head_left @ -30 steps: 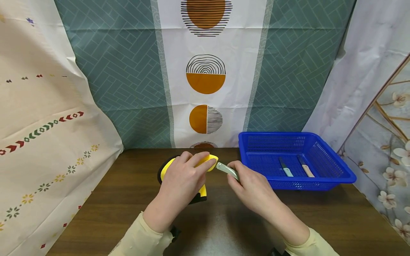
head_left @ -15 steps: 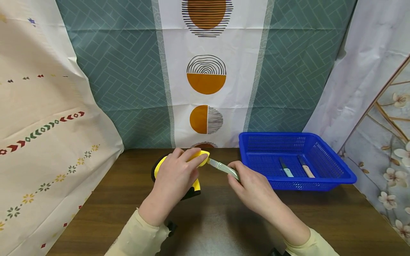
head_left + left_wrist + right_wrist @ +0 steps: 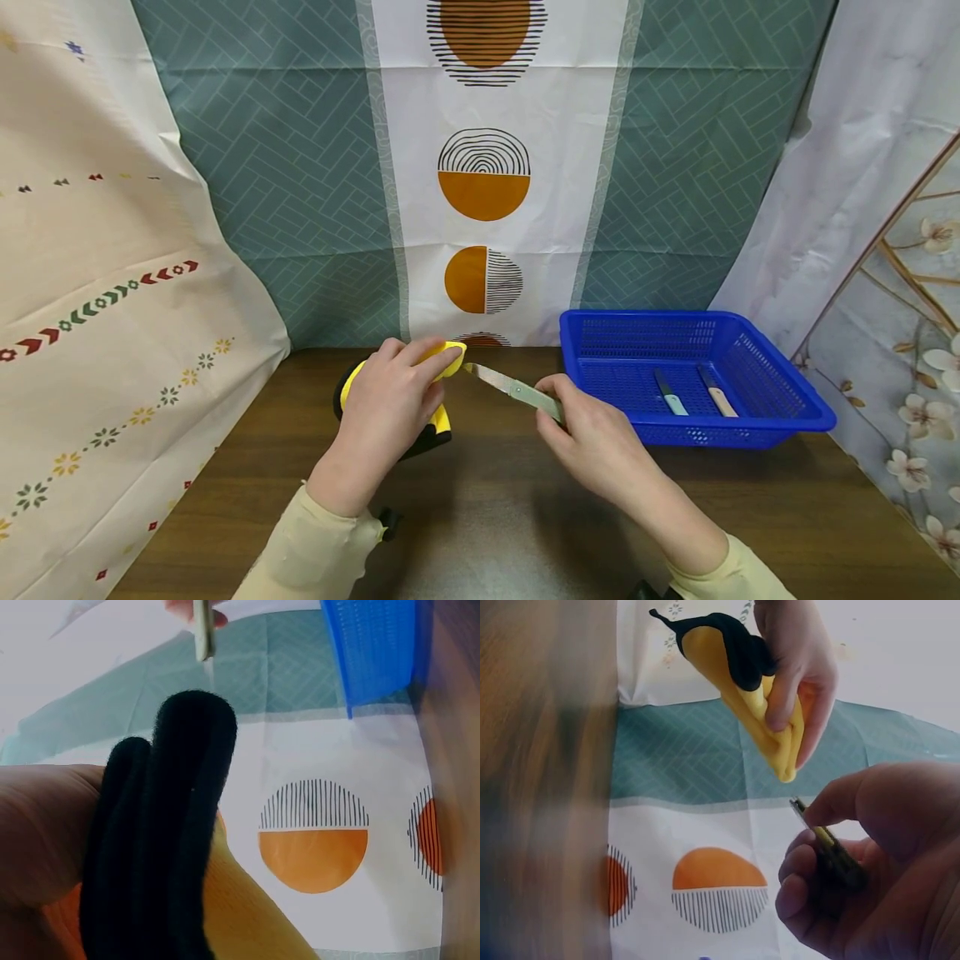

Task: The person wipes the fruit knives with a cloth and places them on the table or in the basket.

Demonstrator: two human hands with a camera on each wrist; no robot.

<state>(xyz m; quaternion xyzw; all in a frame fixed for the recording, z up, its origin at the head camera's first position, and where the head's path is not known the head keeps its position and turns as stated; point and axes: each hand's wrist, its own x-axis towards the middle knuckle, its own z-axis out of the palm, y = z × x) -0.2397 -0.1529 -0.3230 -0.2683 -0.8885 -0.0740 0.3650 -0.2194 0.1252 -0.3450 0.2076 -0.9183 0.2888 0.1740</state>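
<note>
My left hand (image 3: 393, 396) grips a folded yellow cloth (image 3: 450, 360) with black edging, held above the table. In the right wrist view the thumb and fingers pinch the cloth (image 3: 712, 660) near its pointed lower end. My right hand (image 3: 600, 437) holds a small knife (image 3: 534, 397) by its pale green handle. Its bare blade (image 3: 489, 377) points left, with the tip just short of the cloth. In the left wrist view the cloth's black edging (image 3: 187, 795) fills the near part, hiding the left fingertips; the knife's handle (image 3: 203, 630) shows beyond.
On the right of the dark wooden table (image 3: 517, 500) stands a blue perforated basket (image 3: 795, 412). Two knives lie inside, one with a mint handle (image 3: 673, 403) and one with a pink handle (image 3: 722, 402). A patterned curtain (image 3: 480, 275) hangs behind the table.
My left hand has drawn the cloth leftward, away from the right hand. The knife's blade, earlier hidden in the cloth, now shows to its tip. My right hand has barely moved.
</note>
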